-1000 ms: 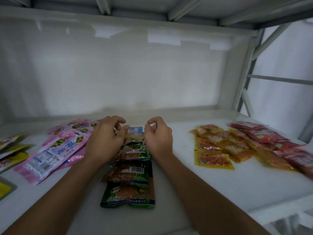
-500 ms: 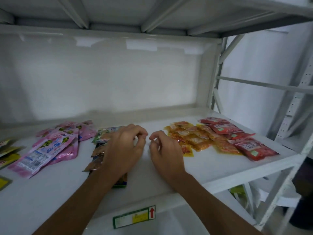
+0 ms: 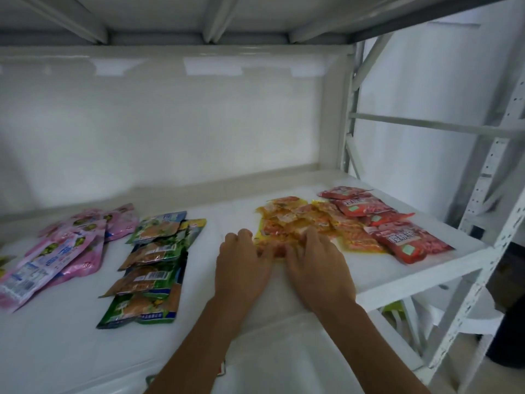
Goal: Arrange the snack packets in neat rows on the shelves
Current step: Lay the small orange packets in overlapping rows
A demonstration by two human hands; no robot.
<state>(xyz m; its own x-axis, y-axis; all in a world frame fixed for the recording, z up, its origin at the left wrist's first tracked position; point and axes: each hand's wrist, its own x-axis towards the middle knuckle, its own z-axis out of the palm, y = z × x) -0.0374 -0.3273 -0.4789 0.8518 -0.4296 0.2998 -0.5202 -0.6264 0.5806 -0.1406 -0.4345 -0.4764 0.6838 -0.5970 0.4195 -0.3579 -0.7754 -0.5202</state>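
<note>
I have both hands at the near end of the yellow-orange packets (image 3: 295, 226), right of centre frame on the shelf (image 3: 420, 268): left hand (image 3: 241, 268) and right hand (image 3: 318, 268) lie flat with fingers stretched onto the nearest packet, not gripping. This pile is loose and overlapping, and it touches the red packets (image 3: 386, 223) further right. If I push unevenly, the slick packets may slide, skewing that red row or nudging it toward the shelf's right edge
</note>
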